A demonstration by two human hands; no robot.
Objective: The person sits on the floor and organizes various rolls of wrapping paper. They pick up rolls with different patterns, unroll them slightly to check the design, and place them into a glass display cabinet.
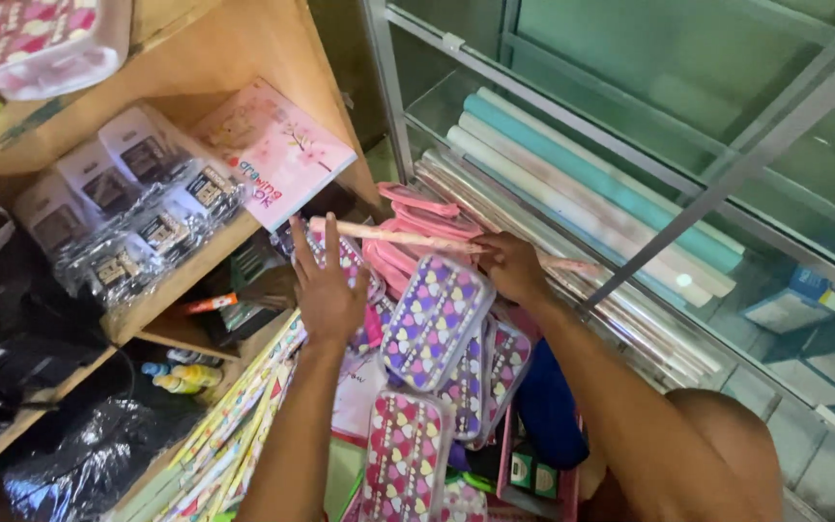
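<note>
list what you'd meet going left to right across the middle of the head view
packets in clear wrap on the wooden shelf → left hand → purple heart-patterned pouch → right hand → rolls of wrapping paper → blue box

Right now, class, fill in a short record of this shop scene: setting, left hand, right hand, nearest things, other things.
Setting: wooden shelf unit beside a glass cabinet
Left hand: open, fingers spread, over a heart-patterned pouch
Right hand: resting on the top edge of the purple heart-patterned pencil case
Nearest things: pink pouches; more heart-patterned cases
Other things: rolled paper in the cabinet; pink drawing book; wrapped packets
</note>
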